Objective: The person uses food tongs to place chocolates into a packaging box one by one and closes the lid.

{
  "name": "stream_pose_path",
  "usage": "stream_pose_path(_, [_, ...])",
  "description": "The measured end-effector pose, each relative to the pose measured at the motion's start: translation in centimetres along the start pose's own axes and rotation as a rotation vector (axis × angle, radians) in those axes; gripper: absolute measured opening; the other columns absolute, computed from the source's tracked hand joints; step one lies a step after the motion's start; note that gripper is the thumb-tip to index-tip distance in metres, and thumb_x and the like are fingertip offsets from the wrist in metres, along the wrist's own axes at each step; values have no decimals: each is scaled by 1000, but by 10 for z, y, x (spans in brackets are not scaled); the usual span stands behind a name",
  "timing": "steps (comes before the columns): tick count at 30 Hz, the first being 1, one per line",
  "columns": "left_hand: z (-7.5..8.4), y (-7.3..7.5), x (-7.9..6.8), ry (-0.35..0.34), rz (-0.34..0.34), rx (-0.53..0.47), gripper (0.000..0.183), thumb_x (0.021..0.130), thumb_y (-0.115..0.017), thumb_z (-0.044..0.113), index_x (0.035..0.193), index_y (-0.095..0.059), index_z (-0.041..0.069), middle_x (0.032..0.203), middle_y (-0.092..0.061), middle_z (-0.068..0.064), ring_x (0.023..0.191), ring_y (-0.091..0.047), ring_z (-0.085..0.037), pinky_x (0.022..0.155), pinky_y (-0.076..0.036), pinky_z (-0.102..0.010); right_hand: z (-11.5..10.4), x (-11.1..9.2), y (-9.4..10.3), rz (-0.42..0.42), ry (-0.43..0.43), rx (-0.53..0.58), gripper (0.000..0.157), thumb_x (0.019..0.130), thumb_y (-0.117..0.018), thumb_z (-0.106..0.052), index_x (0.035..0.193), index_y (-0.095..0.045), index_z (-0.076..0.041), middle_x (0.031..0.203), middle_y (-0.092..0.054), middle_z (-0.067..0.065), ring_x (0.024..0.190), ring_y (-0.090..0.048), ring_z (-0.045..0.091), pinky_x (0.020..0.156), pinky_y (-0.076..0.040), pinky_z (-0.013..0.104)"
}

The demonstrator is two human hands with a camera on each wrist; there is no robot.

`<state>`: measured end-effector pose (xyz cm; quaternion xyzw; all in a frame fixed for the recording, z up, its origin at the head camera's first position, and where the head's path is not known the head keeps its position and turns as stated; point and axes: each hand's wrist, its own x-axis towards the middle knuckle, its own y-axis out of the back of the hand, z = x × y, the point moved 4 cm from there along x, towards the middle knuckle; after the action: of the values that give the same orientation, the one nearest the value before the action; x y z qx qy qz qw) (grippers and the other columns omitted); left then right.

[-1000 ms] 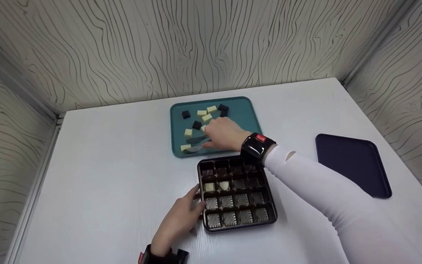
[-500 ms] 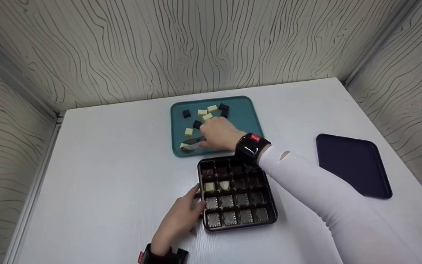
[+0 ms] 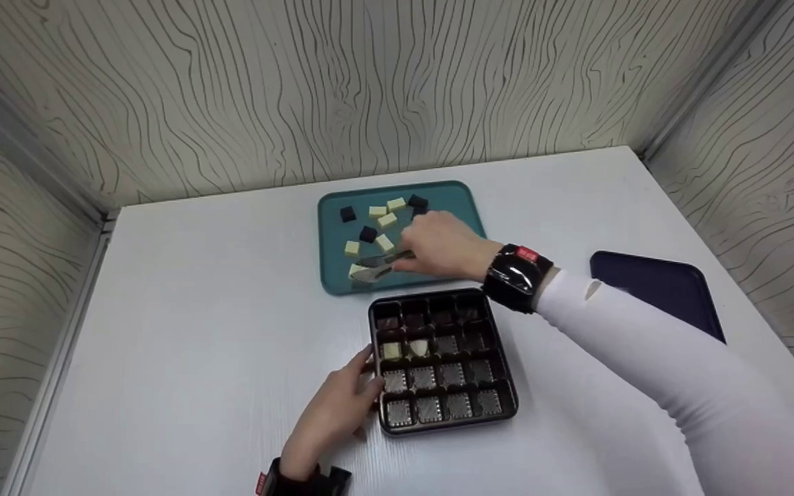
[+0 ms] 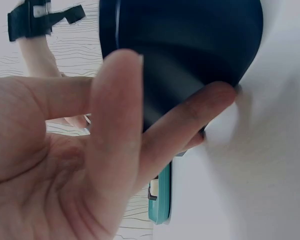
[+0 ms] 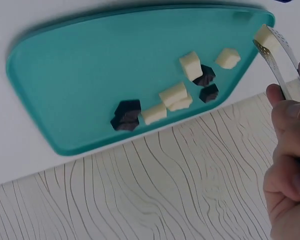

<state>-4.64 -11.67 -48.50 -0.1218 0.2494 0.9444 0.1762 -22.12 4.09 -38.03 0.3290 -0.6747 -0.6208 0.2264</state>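
My right hand (image 3: 445,244) grips small metal tongs (image 3: 382,265) over the near left part of a teal tray (image 3: 333,234). Between the perforated tong ends, a white chocolate cube (image 5: 266,39) is pinched; in the right wrist view it looks lifted off the tray. Several other white and dark chocolate cubes lie on that tray. In front stands a black divided box (image 3: 506,368), with dark pieces in its back row and two white ones (image 3: 392,350) at the left of the second row. My left hand (image 3: 338,403) touches the box's left side with fingers extended.
A dark blue tray (image 3: 666,286) lies on the right of the white table (image 3: 231,331), partly hidden by the right sleeve. Patterned panels (image 3: 245,89) enclose the table at the back and sides.
The tongs have closed around the white cube at the teal tray's near left corner and raised it, shifting slightly right. The left hand and the box have stayed in place.
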Motion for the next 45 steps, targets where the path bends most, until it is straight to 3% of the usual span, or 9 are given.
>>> stream_pose_path(4, [0, 2, -1, -1, 6, 28, 66, 107, -57, 23, 162, -32, -5, 127, -70, -34, 41, -55, -6, 66, -57, -31, 5, -26, 13, 9, 38, 9, 57, 99, -72, -38, 57, -39, -18, 56, -25, -8, 53, -25, 9, 53, -21, 23])
stream_pose_path(6, [0, 2, -1, -5, 9, 31, 66, 107, -57, 23, 162, -33, -5, 134, -67, -34, 41, -55, -6, 67, -58, -31, 7, -39, 18, 20, 58, 6, 59, 99, -72, -37, 57, -34, -19, 57, -21, -8, 52, -23, 8, 53, -19, 23])
stream_pose_path(13, [-2, 2, -1, -6, 9, 12, 66, 107, -57, 22, 162, -32, -5, 147, -60, -32, 40, -52, -4, 59, -54, -29, 13, -89, 24, 34, 90, -31, 44, 97, -74, -37, 62, -58, -15, 56, -35, -10, 51, -32, 6, 53, -29, 23])
stream_pose_path(21, [-3, 2, -1, -7, 3, 2, 66, 107, -56, 22, 162, -31, -4, 149, -57, -34, 41, -54, -5, 55, -54, -30, 14, -129, 17, 85, 171, -125, 42, 94, -77, -38, 62, -58, -17, 52, -53, -6, 49, -39, 5, 47, -38, 29])
stream_pose_path(28, [-2, 2, -2, -6, 2, 29, 65, 108, -56, 23, 162, -33, -4, 149, -57, -33, 41, -55, -5, 65, -57, -29, 16, -138, 13, 64, 202, -145, 39, 93, -78, -37, 63, -62, -18, 53, -59, -6, 48, -42, 5, 47, -41, 32])
stream_pose_path(34, [-1, 0, -1, -8, -3, 15, 65, 108, -56, 22, 162, -32, -4, 149, -57, -34, 41, -54, -5, 59, -56, -31, 12, -138, 11, 40, 228, -195, 38, 91, -80, -36, 63, -63, -17, 55, -62, -3, 48, -51, 10, 50, -47, 35])
stream_pose_path(41, [2, 0, 0, -30, 24, 97, 65, 107, -57, 23, 160, -36, -6, 147, -61, -30, 50, -45, -10, 87, -54, -43, 3, -131, 14, -1, 230, -272, 40, 89, -81, -39, 62, -64, -16, 57, -64, -2, 51, -58, 16, 53, -51, 37])
stream_pose_path(45, [3, 0, 0, -29, 28, 96, 65, 107, -58, 24, 160, -36, -6, 146, -61, -31, 48, -49, -8, 87, -56, -44, -3, -126, 14, -31, 244, -304, 48, 89, -82, -40, 58, -54, -17, 55, -59, -3, 49, -53, 13, 51, -48, 33])
